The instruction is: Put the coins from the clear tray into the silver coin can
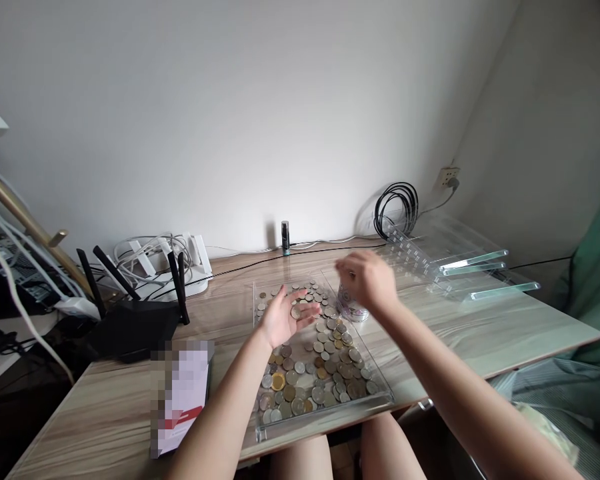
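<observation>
Many coins (319,347) lie spread over a clear acrylic tray (307,420) on the desk. Over the tray's left part, my left hand (285,317) is turned palm up, its fingers loosely spread, and a coin (295,312) appears to rest in it. My right hand (370,280) is raised above a round, patterned container (354,312) by the tray's right side. Its fingers are curled together; whatever they hold is hidden. The hand covers the container's upper part.
A phone (185,400) lies left of the tray, with a black router (135,327) behind it. White routers and cables (180,260) stand near the wall. A small dark bottle (285,238) is at the back. Clear acrylic pieces (450,267) and a coiled black cable (396,208) occupy the right.
</observation>
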Motion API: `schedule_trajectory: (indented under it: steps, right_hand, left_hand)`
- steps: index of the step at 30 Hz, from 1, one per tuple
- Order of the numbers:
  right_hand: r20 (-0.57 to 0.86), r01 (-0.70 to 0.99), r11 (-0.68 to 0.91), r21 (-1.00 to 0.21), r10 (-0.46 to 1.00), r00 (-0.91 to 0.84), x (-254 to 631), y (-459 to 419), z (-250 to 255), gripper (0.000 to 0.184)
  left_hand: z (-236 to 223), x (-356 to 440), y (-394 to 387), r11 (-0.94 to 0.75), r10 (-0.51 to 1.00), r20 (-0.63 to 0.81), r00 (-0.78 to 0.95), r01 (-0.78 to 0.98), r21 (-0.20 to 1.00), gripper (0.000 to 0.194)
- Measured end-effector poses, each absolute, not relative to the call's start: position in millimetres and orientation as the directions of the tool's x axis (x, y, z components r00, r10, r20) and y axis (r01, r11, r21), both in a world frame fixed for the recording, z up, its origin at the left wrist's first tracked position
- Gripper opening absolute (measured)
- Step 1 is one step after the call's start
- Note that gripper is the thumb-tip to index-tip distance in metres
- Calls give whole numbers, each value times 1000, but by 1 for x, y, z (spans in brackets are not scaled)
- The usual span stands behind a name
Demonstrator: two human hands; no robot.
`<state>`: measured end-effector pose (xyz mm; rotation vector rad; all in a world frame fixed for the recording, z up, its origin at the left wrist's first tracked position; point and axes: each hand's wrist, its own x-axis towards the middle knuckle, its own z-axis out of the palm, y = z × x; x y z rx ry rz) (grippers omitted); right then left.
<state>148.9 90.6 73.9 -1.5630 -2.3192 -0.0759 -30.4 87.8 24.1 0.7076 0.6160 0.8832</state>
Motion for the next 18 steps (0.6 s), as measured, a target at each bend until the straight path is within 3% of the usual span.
schedule_trajectory:
  steps: [4, 7, 10, 12, 14, 16, 18]
  right_hand:
    - [349, 792, 604, -83, 763, -545, 110, 64, 51, 25]
    - [378, 778, 626, -44, 732, -567, 103, 60, 42, 25]
    - [450, 836, 533, -132, 784, -429, 128, 75, 59, 26]
    - [512, 908, 351, -229, 837, -194, 156, 91, 78, 26]
    - [474, 952, 146, -268, 881, -2, 182, 107, 94, 23]
    - [380, 972, 26, -232, 923, 65, 201, 120, 103, 19]
    - [318, 980, -13, -196, 945, 76, 210, 128, 103, 17]
  left_hand:
    - [28, -31, 84, 410, 861, -156, 484, -480, 776, 67]
    - [31, -30, 80, 396, 852, -143, 504, -439, 807, 70]
    - [34, -29, 78, 331, 852, -99, 515, -381, 863, 65]
    - [34, -30, 80, 260, 867, -79, 492, -311, 914, 55]
    - [32, -34, 84, 179, 908, -101, 407, -157, 971, 44]
    - [30, -39, 89, 89, 957, -120, 266, 124, 988, 35]
    - [26, -46, 93, -38, 985, -50, 166, 486, 873, 28]
